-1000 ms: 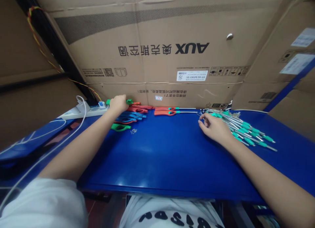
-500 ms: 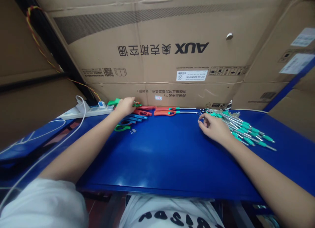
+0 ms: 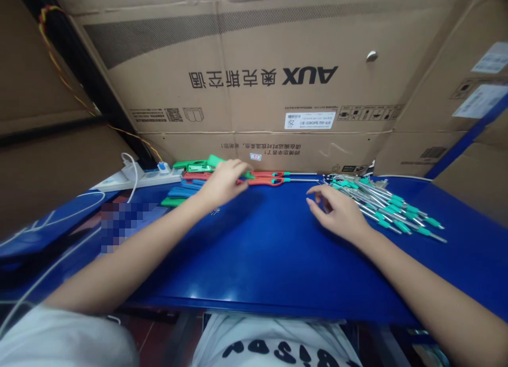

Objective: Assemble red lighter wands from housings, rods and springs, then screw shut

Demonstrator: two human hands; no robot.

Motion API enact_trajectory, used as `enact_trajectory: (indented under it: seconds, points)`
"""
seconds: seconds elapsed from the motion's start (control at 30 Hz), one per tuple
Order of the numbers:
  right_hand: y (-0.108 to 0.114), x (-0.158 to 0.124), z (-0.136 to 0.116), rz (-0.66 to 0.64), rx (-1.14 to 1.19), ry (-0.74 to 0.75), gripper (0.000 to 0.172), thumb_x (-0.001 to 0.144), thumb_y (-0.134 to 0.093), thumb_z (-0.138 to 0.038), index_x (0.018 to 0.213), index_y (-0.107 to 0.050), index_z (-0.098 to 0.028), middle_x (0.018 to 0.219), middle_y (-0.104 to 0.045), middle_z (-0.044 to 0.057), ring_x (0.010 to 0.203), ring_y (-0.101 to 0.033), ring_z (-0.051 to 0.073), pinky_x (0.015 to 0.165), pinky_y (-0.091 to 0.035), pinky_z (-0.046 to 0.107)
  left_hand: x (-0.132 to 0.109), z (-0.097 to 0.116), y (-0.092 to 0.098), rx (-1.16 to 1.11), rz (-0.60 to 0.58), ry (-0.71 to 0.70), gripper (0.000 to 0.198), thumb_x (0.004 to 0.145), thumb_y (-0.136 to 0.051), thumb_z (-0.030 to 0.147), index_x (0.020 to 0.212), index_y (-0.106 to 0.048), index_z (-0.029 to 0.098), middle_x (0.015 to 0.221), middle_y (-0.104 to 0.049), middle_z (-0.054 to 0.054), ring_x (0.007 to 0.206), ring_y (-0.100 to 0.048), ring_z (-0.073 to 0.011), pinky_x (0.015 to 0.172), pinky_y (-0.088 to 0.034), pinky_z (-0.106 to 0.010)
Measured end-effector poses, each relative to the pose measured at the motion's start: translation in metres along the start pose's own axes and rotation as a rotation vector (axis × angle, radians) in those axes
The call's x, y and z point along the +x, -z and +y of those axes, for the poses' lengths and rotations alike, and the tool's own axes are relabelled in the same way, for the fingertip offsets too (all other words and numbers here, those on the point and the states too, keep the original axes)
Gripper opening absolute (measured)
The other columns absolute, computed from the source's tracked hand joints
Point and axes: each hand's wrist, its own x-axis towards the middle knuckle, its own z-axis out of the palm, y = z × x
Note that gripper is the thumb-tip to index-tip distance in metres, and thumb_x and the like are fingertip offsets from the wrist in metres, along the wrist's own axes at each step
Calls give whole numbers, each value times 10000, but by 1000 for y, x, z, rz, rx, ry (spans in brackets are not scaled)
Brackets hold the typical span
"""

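Observation:
My left hand [image 3: 225, 183] is closed around a green stick-lighter handle [image 3: 215, 160], raised above the table; its ends show on both sides of my fingers. Beneath and left of it lie more handles: green ones [image 3: 190, 167], blue ones [image 3: 183, 189] and a red one [image 3: 191, 175]. Two red stick lighters [image 3: 262, 181] with thin metal tubes rest along the cardboard. My right hand [image 3: 337, 208] hovers with fingers curved and apart, nothing visible between them. Just beyond it is a pile of metal lighter tubes with teal pieces [image 3: 391, 203].
An upright cardboard sheet [image 3: 254, 102] stands behind the blue table [image 3: 254, 261]. At the left are a white power strip [image 3: 146, 181] and a trailing white cable. Several tiny pale pieces [image 3: 215, 211] lie beside my left wrist.
My left hand has moved right and nearer, lifting the green handle away from the handle pile. My right hand has shifted slightly left and toward me.

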Motion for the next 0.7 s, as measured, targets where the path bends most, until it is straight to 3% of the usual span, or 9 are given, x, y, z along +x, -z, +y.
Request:
enact_trajectory:
  seconds: [0.1,0.17,0.23,0.33,0.47,0.53,0.6,0.7]
  points:
    - [-4,-6,-16,-47,-6,173,335,963,-541,-424,1234,-583,-233,1105,-680,72,709,-639,156,622,-468,276,-14,52,-4,-94,-40,-191,260,935,-561,215,1193,-587,219,1156,-679,-89,1122,-612,-275,956,-445,-408]
    - [-7,-10,-20,-111,-14,278,403,955,-569,-479,1273,-568,-231,1219,-657,99,788,-674,173,648,-499,284,-24,79,-11,-150,-76,-241,259,934,-567,207,1193,-578,214,1136,-684,-97,1097,-620,-278,926,-457,-409]
    - [-11,-11,-20,-172,-17,373,381,973,-550,-486,1249,-588,-225,1227,-661,104,881,-694,194,702,-524,296,-30,96,-20,-251,-138,-242,230,910,-616,219,1136,-577,196,1093,-692,-102,1023,-643,-269,859,-483,-389]
    - [-15,-12,-17,-216,-27,452,317,1026,-466,-444,1176,-643,-228,1145,-704,87,902,-703,200,724,-528,304,-32,104,-30,-426,-180,-168,169,897,-652,248,1040,-572,204,1030,-706,-79,976,-669,-250,835,-506,-368]
    - [-14,-9,-13,-191,75,373,301,1041,-446,-405,1095,-685,-231,1054,-739,70,894,-702,184,756,-516,288,-21,94,-26,-683,-189,-173,199,918,-619,254,1111,-580,222,1113,-720,-58,998,-694,-193,873,-539,-316]
    - [-12,-7,-11,-102,161,260,277,1031,-472,-390,1046,-692,-222,998,-742,64,861,-690,176,757,-502,278,-13,77,-18,-676,-98,-154,246,913,-619,273,1151,-594,213,1193,-704,-72,1057,-682,-192,922,-538,-312]
    - [-11,-4,-8,-11,174,126,261,1009,-507,-391,967,-694,-214,906,-733,52,744,-653,167,692,-473,278,-4,53,-9,-482,5,-71,280,928,-591,296,1188,-601,192,1236,-689,-88,1140,-646,-217,1016,-498,-345]
    - [-11,0,0,3,105,-24,268,976,-531,-401,848,-667,-208,756,-686,28,616,-578,159,605,-407,283,4,6,0,73,-66,219,252,926,-558,323,1126,-642,194,1185,-692,-85,1176,-602,-258,1033,-470,-362]
